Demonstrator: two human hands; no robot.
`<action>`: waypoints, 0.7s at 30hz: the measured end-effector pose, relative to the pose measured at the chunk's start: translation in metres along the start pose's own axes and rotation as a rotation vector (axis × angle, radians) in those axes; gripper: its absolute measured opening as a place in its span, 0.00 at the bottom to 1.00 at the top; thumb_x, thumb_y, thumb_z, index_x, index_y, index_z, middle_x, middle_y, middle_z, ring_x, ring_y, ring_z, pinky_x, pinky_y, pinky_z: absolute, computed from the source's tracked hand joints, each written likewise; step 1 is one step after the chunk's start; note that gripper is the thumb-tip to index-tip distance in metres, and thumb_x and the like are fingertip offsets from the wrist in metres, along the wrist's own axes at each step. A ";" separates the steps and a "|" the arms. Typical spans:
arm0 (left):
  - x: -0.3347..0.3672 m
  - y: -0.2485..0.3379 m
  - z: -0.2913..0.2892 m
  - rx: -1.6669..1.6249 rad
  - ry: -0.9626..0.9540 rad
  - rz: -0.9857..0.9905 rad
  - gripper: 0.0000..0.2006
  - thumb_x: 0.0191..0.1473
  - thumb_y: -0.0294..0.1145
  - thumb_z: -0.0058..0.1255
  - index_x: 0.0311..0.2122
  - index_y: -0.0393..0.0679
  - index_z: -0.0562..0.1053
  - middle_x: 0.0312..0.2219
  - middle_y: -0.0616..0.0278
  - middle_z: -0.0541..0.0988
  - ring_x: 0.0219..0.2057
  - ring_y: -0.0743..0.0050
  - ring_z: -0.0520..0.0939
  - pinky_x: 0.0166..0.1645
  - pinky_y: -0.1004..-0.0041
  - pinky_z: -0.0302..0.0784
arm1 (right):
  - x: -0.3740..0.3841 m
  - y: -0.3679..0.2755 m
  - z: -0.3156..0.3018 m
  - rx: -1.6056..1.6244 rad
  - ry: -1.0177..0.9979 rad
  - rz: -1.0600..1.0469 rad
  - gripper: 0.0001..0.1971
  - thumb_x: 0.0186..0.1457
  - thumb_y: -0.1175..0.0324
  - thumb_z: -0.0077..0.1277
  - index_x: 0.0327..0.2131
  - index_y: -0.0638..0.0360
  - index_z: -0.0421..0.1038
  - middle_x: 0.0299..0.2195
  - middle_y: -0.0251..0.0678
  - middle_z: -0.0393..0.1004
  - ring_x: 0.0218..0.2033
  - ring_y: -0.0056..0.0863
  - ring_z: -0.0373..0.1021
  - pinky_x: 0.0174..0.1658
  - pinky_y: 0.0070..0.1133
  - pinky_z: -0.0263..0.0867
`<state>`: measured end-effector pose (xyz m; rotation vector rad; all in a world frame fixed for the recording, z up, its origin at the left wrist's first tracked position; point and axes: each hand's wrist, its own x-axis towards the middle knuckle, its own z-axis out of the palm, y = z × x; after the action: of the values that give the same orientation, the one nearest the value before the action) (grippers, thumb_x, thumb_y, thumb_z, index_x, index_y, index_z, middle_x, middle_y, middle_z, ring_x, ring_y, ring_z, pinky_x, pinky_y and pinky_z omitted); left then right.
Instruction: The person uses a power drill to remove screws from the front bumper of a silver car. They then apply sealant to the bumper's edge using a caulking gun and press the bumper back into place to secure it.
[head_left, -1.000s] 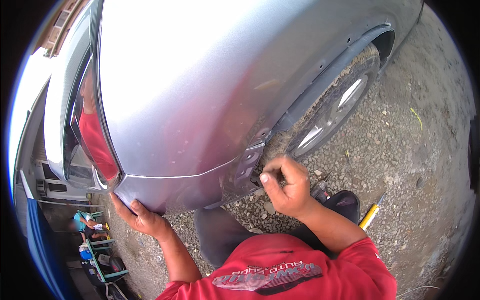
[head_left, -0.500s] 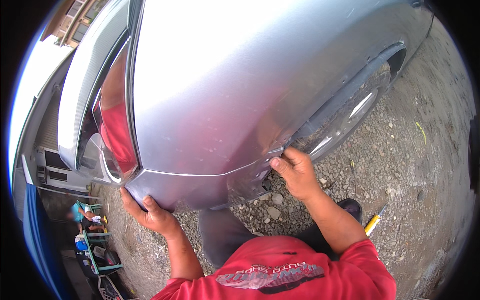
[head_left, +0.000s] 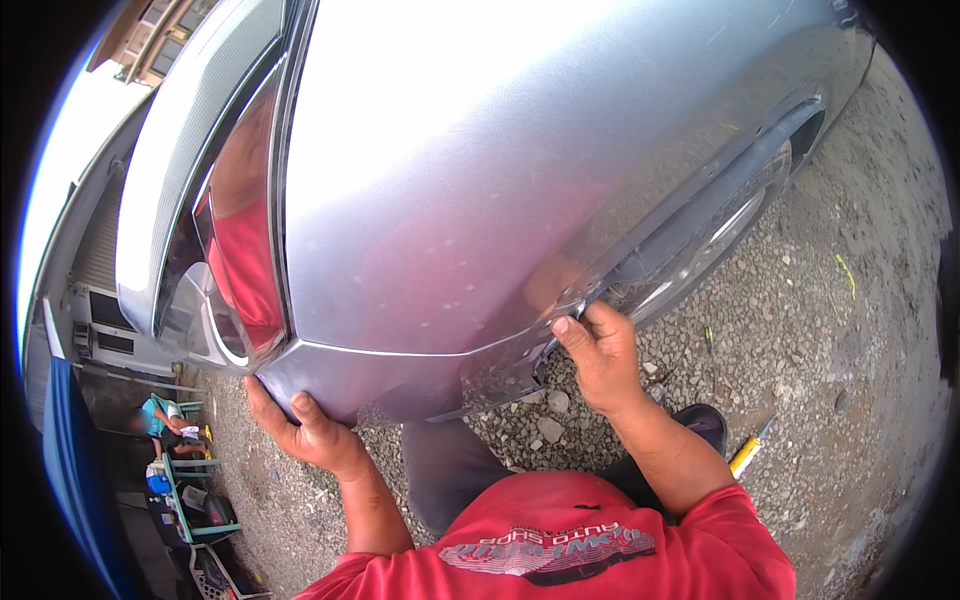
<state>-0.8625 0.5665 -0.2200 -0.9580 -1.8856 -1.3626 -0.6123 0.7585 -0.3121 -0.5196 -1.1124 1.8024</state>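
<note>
A silver car fender point(head_left: 420, 220) fills the upper middle, with the glossy headlight point(head_left: 235, 250) along its left side. Below the fender, across a thin seam, lies the bumper point(head_left: 390, 385). My left hand point(head_left: 310, 435) grips the bumper's corner just under the headlight, thumb on its face and the other fingers around the edge, partly hidden. At the wheel arch my right hand point(head_left: 605, 370) pinches the bumper's end where it meets the fender. The thumb is in front; the fingertips go behind the edge, out of sight.
A wheel point(head_left: 720, 235) sits under the arch. On the gravel point(head_left: 800, 330) at right lies a yellow-handled screwdriver point(head_left: 745, 458), near my shoe point(head_left: 705, 425). Far left, a seated person point(head_left: 170, 425) is beside a green-framed table point(head_left: 180, 500) and a blue tarp point(head_left: 75, 470).
The car sits slightly further right and lower in the picture. My right hand has shifted a little right and down along with the bumper's end. Both hands keep their holds.
</note>
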 end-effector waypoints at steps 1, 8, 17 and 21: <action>0.001 0.001 -0.001 0.029 0.003 0.014 0.42 0.67 0.62 0.52 0.71 0.33 0.64 0.65 0.47 0.70 0.63 0.56 0.72 0.69 0.57 0.65 | 0.000 0.000 0.000 -0.003 0.009 0.008 0.11 0.69 0.65 0.58 0.44 0.65 0.79 0.38 0.27 0.78 0.39 0.15 0.69 0.45 0.19 0.66; 0.001 0.001 0.001 0.084 0.016 0.061 0.40 0.68 0.61 0.51 0.70 0.33 0.66 0.64 0.47 0.72 0.64 0.55 0.72 0.70 0.56 0.62 | -0.002 0.001 -0.001 -0.024 0.024 0.020 0.10 0.70 0.67 0.57 0.46 0.65 0.79 0.39 0.29 0.80 0.40 0.15 0.71 0.46 0.19 0.68; -0.001 -0.002 0.001 0.137 0.032 0.085 0.42 0.66 0.63 0.52 0.69 0.33 0.66 0.64 0.45 0.71 0.65 0.50 0.71 0.71 0.53 0.61 | -0.002 -0.003 0.002 -0.039 0.055 0.027 0.09 0.68 0.66 0.60 0.41 0.63 0.79 0.35 0.25 0.77 0.36 0.13 0.67 0.43 0.18 0.64; -0.001 0.004 0.002 0.121 0.024 0.032 0.48 0.62 0.69 0.54 0.68 0.31 0.67 0.65 0.40 0.69 0.67 0.44 0.68 0.72 0.48 0.59 | -0.003 0.005 -0.007 -0.039 0.003 0.017 0.12 0.70 0.66 0.58 0.49 0.66 0.79 0.41 0.30 0.82 0.43 0.17 0.72 0.50 0.20 0.69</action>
<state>-0.8591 0.5685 -0.2194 -0.9039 -1.9039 -1.2215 -0.6080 0.7590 -0.3202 -0.5561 -1.1467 1.7967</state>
